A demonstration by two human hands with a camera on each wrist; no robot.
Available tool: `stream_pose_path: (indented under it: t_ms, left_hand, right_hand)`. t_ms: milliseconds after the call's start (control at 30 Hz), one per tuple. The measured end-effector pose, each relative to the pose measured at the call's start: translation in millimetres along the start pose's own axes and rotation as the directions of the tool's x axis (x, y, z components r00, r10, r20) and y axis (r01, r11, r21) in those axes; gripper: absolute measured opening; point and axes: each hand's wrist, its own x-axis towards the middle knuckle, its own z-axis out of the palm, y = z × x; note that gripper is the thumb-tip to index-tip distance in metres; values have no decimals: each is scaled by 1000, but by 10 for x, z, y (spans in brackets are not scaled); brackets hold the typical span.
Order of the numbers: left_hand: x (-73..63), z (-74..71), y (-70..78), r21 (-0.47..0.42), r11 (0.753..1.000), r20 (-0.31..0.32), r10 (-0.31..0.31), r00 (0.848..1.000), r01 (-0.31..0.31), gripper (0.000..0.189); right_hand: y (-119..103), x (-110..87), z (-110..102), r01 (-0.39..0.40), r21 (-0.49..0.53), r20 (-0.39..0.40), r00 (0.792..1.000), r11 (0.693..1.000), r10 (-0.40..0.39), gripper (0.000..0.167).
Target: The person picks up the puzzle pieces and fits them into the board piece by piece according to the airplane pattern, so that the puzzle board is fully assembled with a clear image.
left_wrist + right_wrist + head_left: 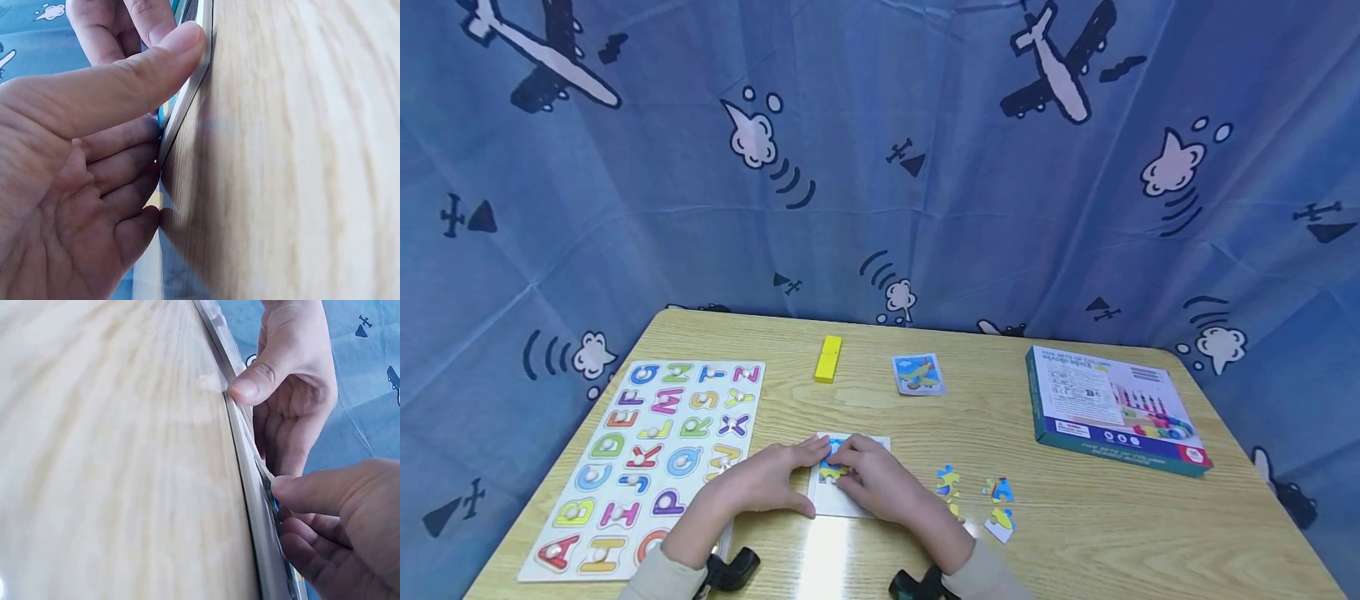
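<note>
A small pale puzzle board (850,502) lies on the table in the head view, with blue, yellow and green jigsaw pieces (832,473) in its upper left part. My left hand (767,479) is at its left side, fingers extended toward the far corner. Its thumb (178,47) rests on the board's near edge in the left wrist view. My right hand (880,483) reaches over the board from the right. Between its thumb and fingers it pinches a thin puzzle piece (267,475), mostly hidden by the fingertips and close over the board.
Several loose puzzle pieces (948,482) lie right of the board. Behind stand a picture card (918,375) with an airplane and a yellow block (828,359). An alphabet peg board (658,479) fills the left, and a flat box (1082,396) lies at the right.
</note>
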Motion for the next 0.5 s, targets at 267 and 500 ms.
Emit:
stream_pose_path:
  t_ms: [267,500]
  left_hand:
    - [5,-6,8,1,1000,6,1,1000,-1,85]
    - [2,-4,4,-2,1000,6,-3,1000,3,85]
  right_hand:
    - [-2,18,57,23,-69,-36,999,997,-25,29]
    - [-13,1,52,-21,-35,-59,998,999,19,31]
